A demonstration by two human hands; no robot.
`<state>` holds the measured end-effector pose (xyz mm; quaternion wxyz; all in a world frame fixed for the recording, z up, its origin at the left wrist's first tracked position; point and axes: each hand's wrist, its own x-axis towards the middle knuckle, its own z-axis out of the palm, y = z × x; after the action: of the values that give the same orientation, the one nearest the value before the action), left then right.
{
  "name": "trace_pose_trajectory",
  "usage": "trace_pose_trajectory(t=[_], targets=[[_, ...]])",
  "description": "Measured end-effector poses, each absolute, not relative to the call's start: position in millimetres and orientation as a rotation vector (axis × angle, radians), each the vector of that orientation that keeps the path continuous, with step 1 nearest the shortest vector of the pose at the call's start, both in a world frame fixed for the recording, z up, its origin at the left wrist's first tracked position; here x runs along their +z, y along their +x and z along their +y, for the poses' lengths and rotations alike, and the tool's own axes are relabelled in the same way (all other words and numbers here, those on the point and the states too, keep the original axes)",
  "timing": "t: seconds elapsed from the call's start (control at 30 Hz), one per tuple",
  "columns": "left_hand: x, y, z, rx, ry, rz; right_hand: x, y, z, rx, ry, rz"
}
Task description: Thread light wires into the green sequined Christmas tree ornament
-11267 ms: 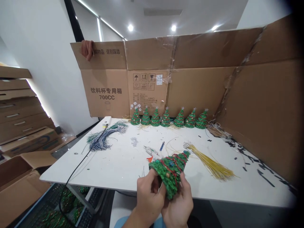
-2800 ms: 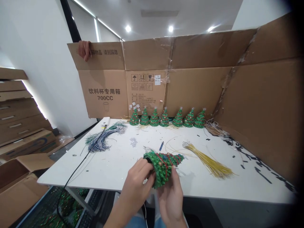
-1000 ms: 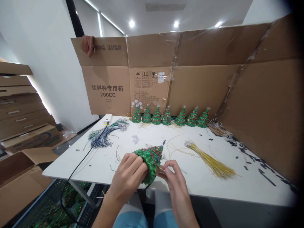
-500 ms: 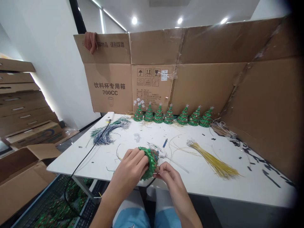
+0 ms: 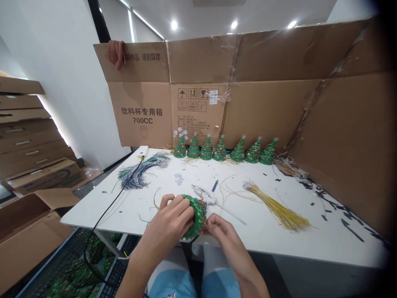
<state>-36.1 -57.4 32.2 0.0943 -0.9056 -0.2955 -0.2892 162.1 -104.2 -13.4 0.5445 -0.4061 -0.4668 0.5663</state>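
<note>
Tipped on its side over the table's front edge is a small green tinsel Christmas tree. My left hand grips it from the left, with fingers wrapped over its base. At the tree's right side my right hand is closed in a pinch; a thin strand seems to be between its fingertips, too small to make out. Just behind the tree lies a white glue gun, partly covered by it. A blue pen-like tool lies beyond the gun.
Several finished-looking trees stand in a row along the cardboard wall. A bundle of yellow wires lies right, dark wires left. Black scraps litter the right end. A crate of green trees sits below left.
The tree has turned slightly in my left hand, and both hands have shifted a little. My right hand stays pinched at the tree's right side.
</note>
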Motion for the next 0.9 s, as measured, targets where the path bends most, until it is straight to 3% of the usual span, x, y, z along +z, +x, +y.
trace_pose_trajectory(t=[0.9], targets=[[35.2,-29.0,-57.0,-0.922,-2.599,-0.840,4.5,154.1,-113.1,1.250,-1.015,-0.992]])
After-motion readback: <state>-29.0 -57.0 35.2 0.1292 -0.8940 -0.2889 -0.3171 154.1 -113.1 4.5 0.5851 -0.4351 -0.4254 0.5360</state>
